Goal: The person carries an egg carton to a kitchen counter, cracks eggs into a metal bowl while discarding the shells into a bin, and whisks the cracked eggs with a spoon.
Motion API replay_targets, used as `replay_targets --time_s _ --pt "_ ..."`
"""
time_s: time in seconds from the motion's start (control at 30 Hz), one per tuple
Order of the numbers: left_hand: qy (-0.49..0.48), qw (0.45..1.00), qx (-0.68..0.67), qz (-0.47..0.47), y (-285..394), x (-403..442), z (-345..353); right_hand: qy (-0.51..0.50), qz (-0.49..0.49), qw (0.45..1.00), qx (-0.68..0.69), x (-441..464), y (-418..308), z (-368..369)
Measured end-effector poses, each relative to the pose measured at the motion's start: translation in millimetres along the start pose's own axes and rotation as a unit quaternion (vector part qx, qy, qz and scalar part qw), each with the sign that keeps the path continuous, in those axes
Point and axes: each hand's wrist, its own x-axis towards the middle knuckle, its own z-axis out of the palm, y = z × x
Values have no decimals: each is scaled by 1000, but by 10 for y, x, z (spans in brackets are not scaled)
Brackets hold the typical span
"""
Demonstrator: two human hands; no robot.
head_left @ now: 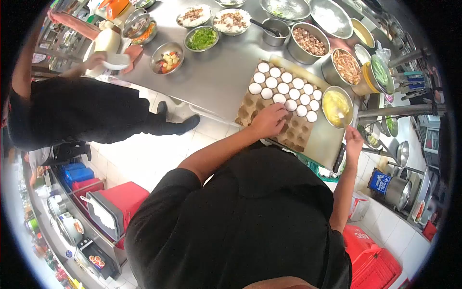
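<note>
My left hand [269, 120] reaches over a cardboard egg tray [248, 107], its fingers bent down beside the white eggs [290, 105]. No egg shows in its grasp. Eggs fill the far rows of the tray; the cups nearer me are bare. To the right of the tray, a metal bowl [325, 114] contains cracked yellow egg [336, 103]. Just below the bowl's near rim is my right hand [354, 138], fingers curled closed. Whatever it may hold is too small or hidden to make out.
A black-handled knife [340, 158] lies at the board's [323, 149] near right corner. Pots of chopped meat [309, 41] and strips [346, 66] stand behind. Bowls of greens [201, 38] and vegetables [167, 59] sit farther left, near another person's hand [95, 59].
</note>
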Motion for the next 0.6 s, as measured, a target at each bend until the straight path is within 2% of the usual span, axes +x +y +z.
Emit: replay_targets --time_s 0.03,0.07,0.17,0.2,0.3,0.33,0.43,0.47,0.57,0.6 --pt "-4 1000 -2 0 0 14 2 42 1 999 33 -14 -40 -14" --pt "1 1000 0 2 -14 4 16 97 -23 993 -69 22 -49 -5" --pt "9 1000 0 7 -49 -36 49 -60 -64 994 -62 33 -98 50" --pt "8 1000 -4 9 -46 -42 46 -72 -1 997 -38 -34 -274 5" --pt "4 1000 -11 1 -36 -36 50 76 -27 986 -143 45 -240 -26" --pt "2 1000 -13 -3 -42 -27 49 59 -48 974 -213 23 -294 -22" --pt "11 1000 2 16 -55 -36 57 -40 -33 995 -84 4 -229 18" --pt "7 1000 2 11 -63 -32 59 -17 3 999 -32 35 -190 8" --pt "1 1000 -2 8 -54 -5 -11 47 -66 975 -205 9 -288 39" --pt "3 1000 -5 9 -56 -18 -19 -19 -87 984 -152 10 -261 73"
